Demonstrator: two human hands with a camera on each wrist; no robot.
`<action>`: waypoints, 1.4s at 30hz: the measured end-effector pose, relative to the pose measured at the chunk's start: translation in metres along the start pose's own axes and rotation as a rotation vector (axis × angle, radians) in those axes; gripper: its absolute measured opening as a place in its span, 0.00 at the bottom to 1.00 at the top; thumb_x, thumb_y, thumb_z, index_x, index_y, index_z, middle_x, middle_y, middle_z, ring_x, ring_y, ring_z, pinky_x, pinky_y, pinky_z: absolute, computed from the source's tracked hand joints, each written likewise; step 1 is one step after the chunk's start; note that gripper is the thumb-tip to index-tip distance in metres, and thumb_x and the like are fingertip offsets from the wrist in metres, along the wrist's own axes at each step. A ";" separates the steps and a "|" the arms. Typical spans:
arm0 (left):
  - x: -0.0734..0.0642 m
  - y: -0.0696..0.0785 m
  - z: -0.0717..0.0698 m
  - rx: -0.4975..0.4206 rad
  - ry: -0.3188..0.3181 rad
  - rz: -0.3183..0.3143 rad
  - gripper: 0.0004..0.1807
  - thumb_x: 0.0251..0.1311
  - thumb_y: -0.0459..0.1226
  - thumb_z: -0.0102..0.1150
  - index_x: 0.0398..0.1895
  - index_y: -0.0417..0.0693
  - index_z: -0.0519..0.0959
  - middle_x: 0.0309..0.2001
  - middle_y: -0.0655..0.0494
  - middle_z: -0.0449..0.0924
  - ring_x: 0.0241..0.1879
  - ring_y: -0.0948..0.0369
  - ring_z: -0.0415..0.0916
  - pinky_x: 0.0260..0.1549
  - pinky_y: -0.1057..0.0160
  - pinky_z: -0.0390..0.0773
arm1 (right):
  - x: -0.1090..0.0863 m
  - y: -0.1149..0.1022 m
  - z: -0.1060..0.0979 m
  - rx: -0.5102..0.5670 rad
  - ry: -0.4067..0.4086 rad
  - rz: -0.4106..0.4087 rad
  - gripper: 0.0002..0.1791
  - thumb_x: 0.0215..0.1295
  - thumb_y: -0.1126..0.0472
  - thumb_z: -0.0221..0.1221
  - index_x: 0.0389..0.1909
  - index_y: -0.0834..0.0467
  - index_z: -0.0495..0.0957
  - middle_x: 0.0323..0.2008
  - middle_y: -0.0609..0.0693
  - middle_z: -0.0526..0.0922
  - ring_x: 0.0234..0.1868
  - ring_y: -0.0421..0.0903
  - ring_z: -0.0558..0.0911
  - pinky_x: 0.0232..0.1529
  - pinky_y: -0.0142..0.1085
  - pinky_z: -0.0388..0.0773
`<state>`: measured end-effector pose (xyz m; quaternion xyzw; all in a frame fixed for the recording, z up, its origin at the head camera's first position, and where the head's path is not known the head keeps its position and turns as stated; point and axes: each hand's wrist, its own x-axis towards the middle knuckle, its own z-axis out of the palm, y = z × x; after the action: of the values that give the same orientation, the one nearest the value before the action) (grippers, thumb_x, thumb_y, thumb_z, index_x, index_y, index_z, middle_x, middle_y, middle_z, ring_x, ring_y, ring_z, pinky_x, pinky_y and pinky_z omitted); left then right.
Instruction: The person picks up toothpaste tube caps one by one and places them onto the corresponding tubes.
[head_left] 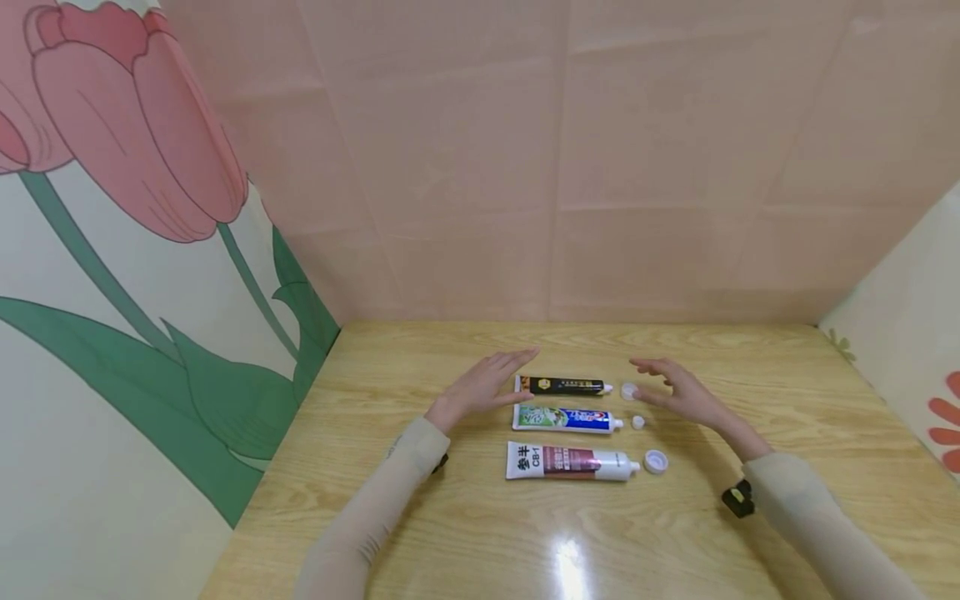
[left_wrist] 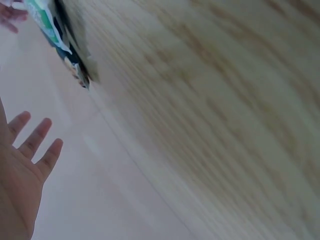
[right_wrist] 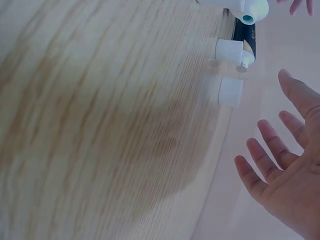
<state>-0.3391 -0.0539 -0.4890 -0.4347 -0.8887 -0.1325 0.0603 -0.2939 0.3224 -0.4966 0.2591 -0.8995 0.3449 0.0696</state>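
Note:
Three uncapped toothpaste tubes lie side by side, nozzles pointing right. Farthest is a black tube [head_left: 566, 386], then a green and blue tube [head_left: 567, 418], and nearest a white and maroon tube [head_left: 570, 462]. Beyond each nozzle sits a white cap: a far cap [head_left: 628, 391], a small middle cap [head_left: 638, 422] and a larger near cap [head_left: 656, 462]. My left hand [head_left: 483, 386] hovers by the left end of the black tube, fingers extended, holding nothing. On the other side my right hand [head_left: 682, 396] is held over the table near the far cap, fingers spread and relaxed, also without anything in it.
The wood-grain table [head_left: 420, 533] extends around the tubes. A pink cloth backdrop [head_left: 555, 167] rises at its back edge, and a tulip-printed panel [head_left: 150, 333] stands along the left. A light panel with red petals [head_left: 915, 358] borders the right side.

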 end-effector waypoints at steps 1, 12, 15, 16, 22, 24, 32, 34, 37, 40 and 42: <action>0.000 0.000 0.000 -0.001 -0.002 -0.001 0.43 0.62 0.60 0.45 0.73 0.64 0.37 0.73 0.64 0.43 0.69 0.58 0.52 0.66 0.52 0.53 | 0.000 0.001 0.000 -0.001 -0.002 0.004 0.32 0.58 0.60 0.62 0.62 0.66 0.64 0.52 0.67 0.73 0.52 0.65 0.70 0.48 0.63 0.67; 0.004 -0.001 0.000 -0.012 -0.019 -0.019 0.42 0.62 0.61 0.43 0.73 0.59 0.41 0.73 0.61 0.46 0.69 0.58 0.52 0.66 0.53 0.52 | 0.004 0.009 0.003 -0.014 -0.021 0.026 0.31 0.59 0.59 0.62 0.61 0.66 0.65 0.48 0.68 0.73 0.47 0.65 0.74 0.45 0.60 0.72; 0.006 -0.003 0.002 -0.010 -0.018 -0.020 0.42 0.62 0.61 0.43 0.73 0.58 0.42 0.73 0.61 0.46 0.69 0.57 0.52 0.66 0.52 0.53 | 0.005 0.011 0.003 -0.024 -0.025 0.032 0.31 0.59 0.59 0.62 0.61 0.66 0.65 0.48 0.67 0.74 0.46 0.64 0.75 0.44 0.60 0.72; 0.006 -0.003 0.002 -0.009 -0.021 -0.019 0.42 0.62 0.61 0.42 0.73 0.58 0.42 0.73 0.60 0.46 0.69 0.57 0.52 0.66 0.52 0.53 | 0.005 0.011 0.003 -0.026 -0.023 0.033 0.31 0.58 0.59 0.63 0.61 0.66 0.65 0.48 0.67 0.74 0.45 0.64 0.75 0.43 0.60 0.72; 0.010 -0.005 0.003 0.004 -0.058 -0.024 0.42 0.62 0.62 0.41 0.73 0.59 0.41 0.72 0.59 0.47 0.69 0.57 0.53 0.66 0.53 0.52 | 0.006 0.014 0.004 -0.019 -0.037 0.054 0.31 0.58 0.59 0.63 0.60 0.67 0.66 0.47 0.68 0.75 0.43 0.63 0.76 0.41 0.55 0.76; 0.011 -0.005 0.003 0.010 -0.069 -0.021 0.42 0.62 0.62 0.42 0.73 0.59 0.42 0.72 0.59 0.48 0.68 0.57 0.53 0.66 0.54 0.52 | 0.007 0.015 0.004 -0.013 -0.047 0.068 0.30 0.58 0.59 0.63 0.60 0.67 0.67 0.47 0.68 0.75 0.43 0.62 0.76 0.41 0.53 0.76; 0.017 -0.005 0.004 0.020 -0.116 -0.010 0.42 0.62 0.62 0.42 0.73 0.59 0.42 0.71 0.55 0.53 0.68 0.56 0.55 0.66 0.54 0.53 | 0.005 0.014 0.002 0.046 -0.087 0.133 0.29 0.57 0.60 0.63 0.57 0.69 0.68 0.46 0.69 0.75 0.42 0.61 0.78 0.44 0.54 0.75; 0.018 -0.004 0.004 0.021 -0.126 -0.008 0.42 0.62 0.61 0.42 0.73 0.59 0.42 0.70 0.52 0.55 0.67 0.55 0.56 0.66 0.53 0.54 | 0.004 0.014 0.002 0.065 -0.098 0.157 0.29 0.58 0.59 0.63 0.58 0.68 0.68 0.45 0.68 0.75 0.42 0.60 0.78 0.44 0.53 0.76; 0.020 -0.005 0.005 0.038 -0.133 0.003 0.42 0.62 0.62 0.41 0.73 0.57 0.43 0.69 0.50 0.57 0.66 0.54 0.57 0.65 0.52 0.55 | 0.003 0.017 0.003 0.095 -0.120 0.198 0.30 0.58 0.58 0.62 0.59 0.67 0.67 0.45 0.66 0.76 0.42 0.59 0.79 0.44 0.50 0.77; 0.022 -0.006 0.008 0.066 -0.140 0.010 0.42 0.62 0.62 0.41 0.73 0.56 0.44 0.68 0.52 0.59 0.66 0.55 0.59 0.65 0.53 0.56 | 0.003 0.019 0.003 0.111 -0.139 0.234 0.30 0.59 0.57 0.62 0.60 0.66 0.67 0.44 0.64 0.76 0.43 0.59 0.78 0.43 0.48 0.77; 0.022 -0.006 0.009 0.077 -0.149 0.010 0.41 0.62 0.62 0.41 0.73 0.56 0.44 0.68 0.53 0.59 0.65 0.56 0.59 0.65 0.54 0.57 | 0.003 0.019 0.004 0.113 -0.151 0.250 0.30 0.60 0.57 0.62 0.60 0.66 0.68 0.44 0.64 0.77 0.44 0.59 0.78 0.43 0.48 0.77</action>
<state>-0.3572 -0.0377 -0.4935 -0.4452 -0.8930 -0.0651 0.0114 -0.3059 0.3306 -0.5095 0.1736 -0.9067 0.3804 -0.0562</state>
